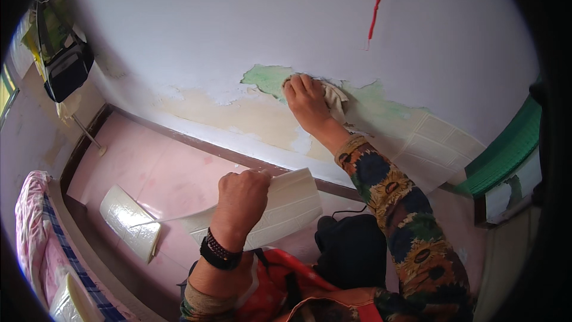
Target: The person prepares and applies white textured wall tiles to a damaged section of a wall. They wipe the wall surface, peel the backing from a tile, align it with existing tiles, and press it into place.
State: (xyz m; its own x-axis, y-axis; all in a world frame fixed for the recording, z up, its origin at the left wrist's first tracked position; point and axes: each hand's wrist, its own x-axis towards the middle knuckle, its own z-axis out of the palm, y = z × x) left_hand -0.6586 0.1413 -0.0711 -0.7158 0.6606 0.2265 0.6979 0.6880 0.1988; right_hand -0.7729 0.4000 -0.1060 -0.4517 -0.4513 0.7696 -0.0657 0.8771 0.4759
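Note:
My right hand (pixel 309 103) presses a crumpled beige cloth (pixel 336 98) against the wall, over a patch of exposed green paint (pixel 267 78) where the white coat has flaked off. Lower down, my left hand (pixel 243 201) grips the edge of a white brick-patterned wall panel (pixel 290 205), which hangs slightly curved above the floor. Similar brick-patterned panelling (pixel 438 138) covers the lower wall to the right of the cloth. Bare beige plaster (pixel 214 109) shows along the wall's lower part.
More brick-patterned panels (pixel 129 221) lie on the pink floor (pixel 178 156). A dark skirting board (pixel 187 138) edges the wall. At left hangs a black bag (pixel 69 71), above a bed with pink bedding (pixel 33 214). Green mesh material (pixel 505 152) stands at right; a red cord (pixel 377 4) hangs above.

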